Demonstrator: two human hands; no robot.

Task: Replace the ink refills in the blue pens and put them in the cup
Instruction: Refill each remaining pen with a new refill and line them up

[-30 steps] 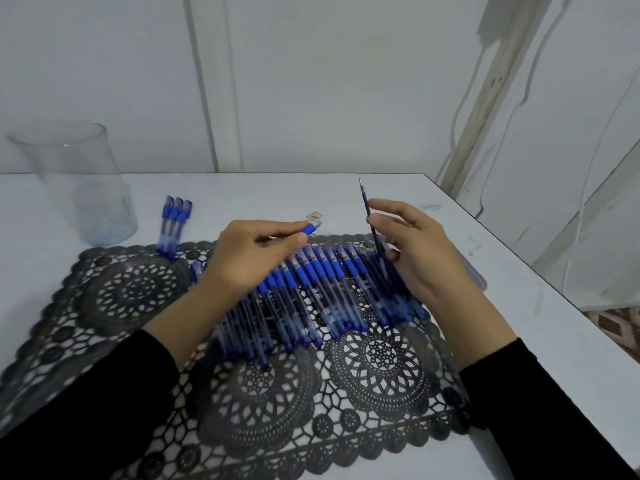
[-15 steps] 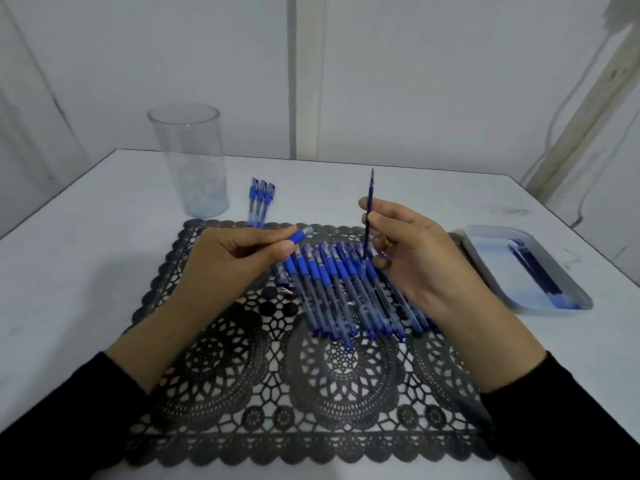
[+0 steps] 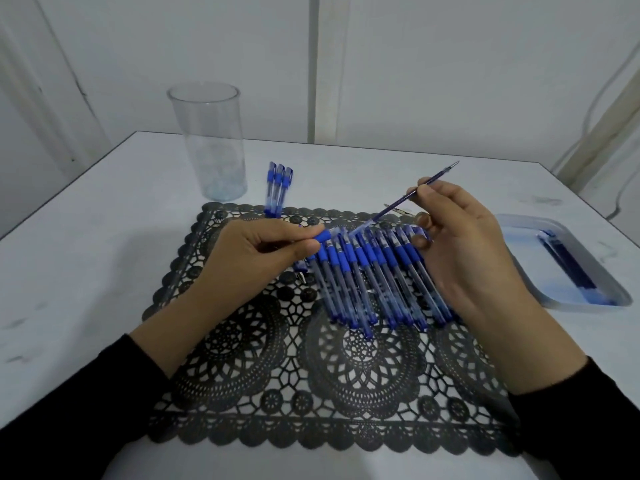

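The person's left grip [image 3: 251, 258] is curled round one blue pen [image 3: 323, 236]. It pinches the pen by its blue rubber part, over the middle of the black lace mat [image 3: 346, 375]. The right grip [image 3: 464, 247] pinches a thin ink refill [image 3: 398, 204] between thumb and finger. The refill is tilted. Its point aims up toward the far right corner of the counter [image 3: 86, 254], and its low end is very near the end of the held pen. Whether the two touch cannot be told. Under both grips a row of blue pens [image 3: 374, 282] lies side by side on the mat. Three more pens [image 3: 278, 188] lie together just past the mat's far edge. The clear cup [image 3: 207, 143] stands upright near the far left corner. A tray [image 3: 519, 237] by the right edge holds dark blue refills [image 3: 568, 265].
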